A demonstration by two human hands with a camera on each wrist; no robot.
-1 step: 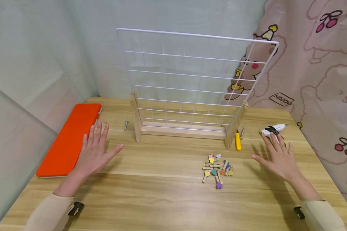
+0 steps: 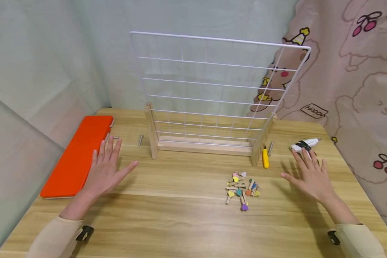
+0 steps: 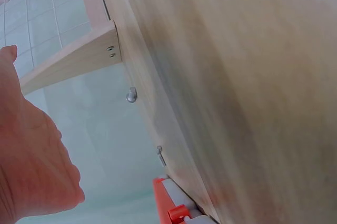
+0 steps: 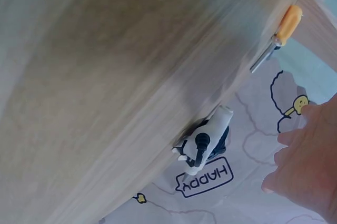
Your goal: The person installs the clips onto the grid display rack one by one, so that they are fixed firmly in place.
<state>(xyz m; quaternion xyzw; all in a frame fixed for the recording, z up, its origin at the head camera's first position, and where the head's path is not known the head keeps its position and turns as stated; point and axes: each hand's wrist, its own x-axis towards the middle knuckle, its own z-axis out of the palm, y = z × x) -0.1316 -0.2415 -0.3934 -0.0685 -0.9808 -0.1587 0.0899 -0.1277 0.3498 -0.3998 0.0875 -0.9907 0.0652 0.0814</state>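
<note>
My left hand is held over the table with its fingers spread and its palm down, beside a flat orange-red case. Nothing is in it. On the other side my right hand is likewise spread and holds nothing. Its fingertips overlap the handle of a white glue gun in the head view; the right wrist view shows the glue gun apart from the fingers, with a black cord bundled about it. Between the hands, small wooden clothespins with coloured hearts lie in a loose heap.
A white wire grid stands upright in a wooden stand at the back. By its right foot lie a yellow-handled screwdriver and a metal bolt. Another bolt lies left of the stand. Curtains hang behind.
</note>
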